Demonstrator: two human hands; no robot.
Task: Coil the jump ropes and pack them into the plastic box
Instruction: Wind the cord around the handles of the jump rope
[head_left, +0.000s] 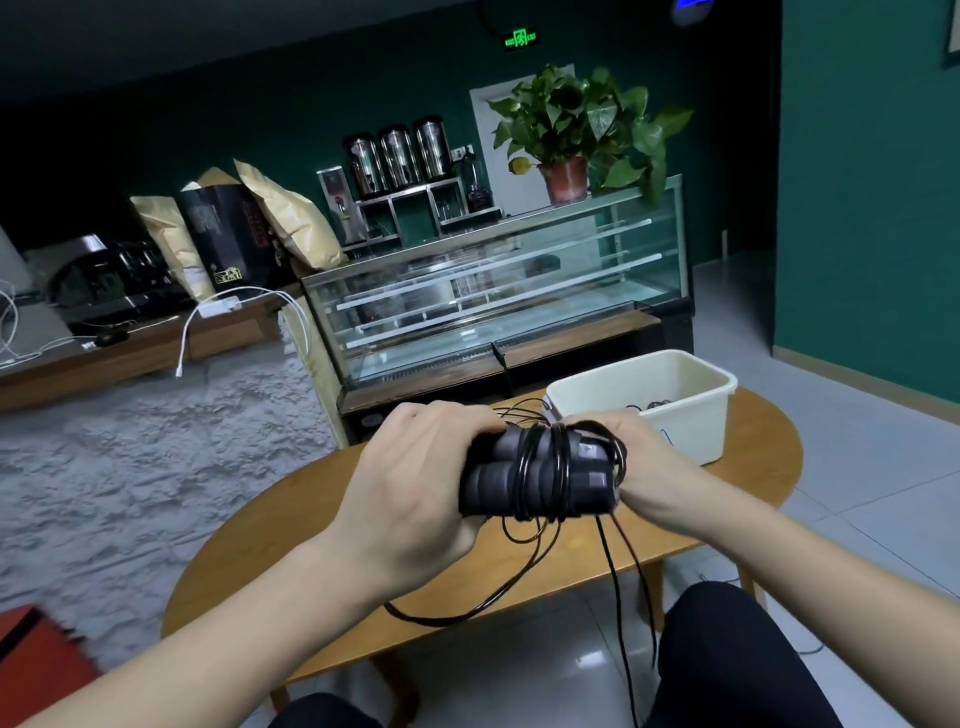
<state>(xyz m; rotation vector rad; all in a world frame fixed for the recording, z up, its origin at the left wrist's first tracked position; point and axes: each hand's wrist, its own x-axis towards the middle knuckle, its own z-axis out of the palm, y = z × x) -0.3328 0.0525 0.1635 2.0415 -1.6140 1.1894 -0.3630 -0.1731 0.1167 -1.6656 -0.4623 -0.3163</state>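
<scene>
Above the surface (311, 545) | left hand (415, 483) and right hand (644, 462) both grip cord-wrapped jump-rope handles (535, 473) | plastic box (691, 415) far right

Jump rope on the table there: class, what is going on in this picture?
A person holds the two black handles of a jump rope together over a wooden table, left hand gripping one end, right hand the other. Cord is wrapped several times around the handles, and the rest trails loose over the table edge. A white plastic box behind seems to hold another rope.
</scene>
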